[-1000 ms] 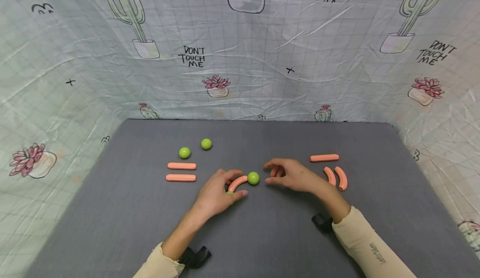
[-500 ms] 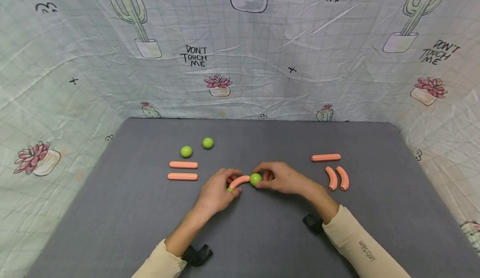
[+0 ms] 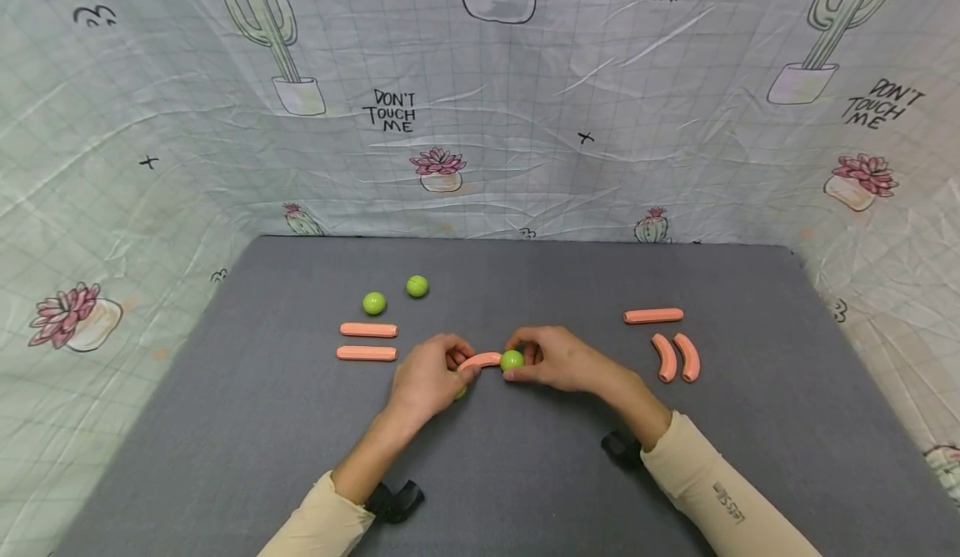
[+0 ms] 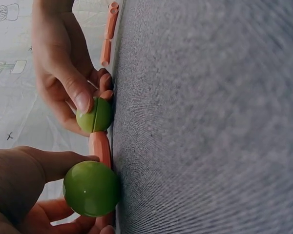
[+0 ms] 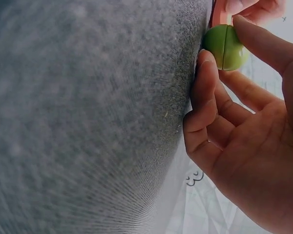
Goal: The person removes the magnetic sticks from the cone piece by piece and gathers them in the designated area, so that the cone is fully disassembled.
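Note:
Between the thumb and fingers of my left hand (image 3: 423, 378) is a curved orange piece (image 3: 486, 359), pinched low over the grey table. A green ball (image 4: 92, 189) sits at this piece's near end, mostly covered by the left hand in the head view. At the other end, a second green ball (image 3: 512, 361) touches the orange piece. My right hand (image 3: 562, 357) pinches that second ball between thumb and fingers; the right wrist view shows a seam line around the ball (image 5: 227, 48). Whether the ball and piece are joined there cannot be told.
Left of my hands lie two straight orange sticks (image 3: 368, 330), with two loose green balls (image 3: 374, 303) behind them. To the right are another straight stick (image 3: 653, 316) and two curved orange pieces (image 3: 686, 358). A printed cloth (image 3: 480, 123) walls the back and sides of the table (image 3: 525, 474).
My right hand has moved left and taken hold of the second green ball. The left fingers have closed in on the curved orange piece, which now looks turned and flatter.

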Available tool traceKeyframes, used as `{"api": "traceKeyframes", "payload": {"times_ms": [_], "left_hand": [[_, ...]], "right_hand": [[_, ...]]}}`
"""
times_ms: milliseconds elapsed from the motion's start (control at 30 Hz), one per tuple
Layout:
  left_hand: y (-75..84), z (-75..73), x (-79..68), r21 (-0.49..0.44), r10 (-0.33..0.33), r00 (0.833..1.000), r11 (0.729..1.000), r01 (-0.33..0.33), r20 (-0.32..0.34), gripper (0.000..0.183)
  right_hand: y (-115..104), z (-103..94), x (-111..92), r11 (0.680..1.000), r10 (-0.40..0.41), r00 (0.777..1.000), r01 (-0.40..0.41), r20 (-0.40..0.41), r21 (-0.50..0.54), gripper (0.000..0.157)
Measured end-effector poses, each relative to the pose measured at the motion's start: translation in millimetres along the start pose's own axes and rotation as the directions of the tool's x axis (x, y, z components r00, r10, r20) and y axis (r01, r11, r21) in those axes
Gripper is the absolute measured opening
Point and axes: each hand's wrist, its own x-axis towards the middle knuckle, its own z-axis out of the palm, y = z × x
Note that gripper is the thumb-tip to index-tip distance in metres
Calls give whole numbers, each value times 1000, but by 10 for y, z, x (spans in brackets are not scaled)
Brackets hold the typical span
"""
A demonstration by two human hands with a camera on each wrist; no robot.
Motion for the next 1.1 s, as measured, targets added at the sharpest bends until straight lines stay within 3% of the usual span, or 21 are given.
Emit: {"api": "traceKeyframes", "payload": {"times_ms": [533, 900, 1100], "left_hand": [[-73, 1, 19, -10, 30, 999, 1000, -30, -38, 8], [-71, 1, -21, -46, 19, 1000, 999, -20, -10, 11], [-83, -32, -12, -62, 45, 999, 997, -43, 25, 15]], "right_hand": [[99, -84, -71, 999, -30, 998, 28, 51, 42, 30], [122, -141, -17, 998, -2, 1000, 3, -17, 70, 33], [99, -186, 58, 996, 8, 998, -3, -58, 84, 34]]}}
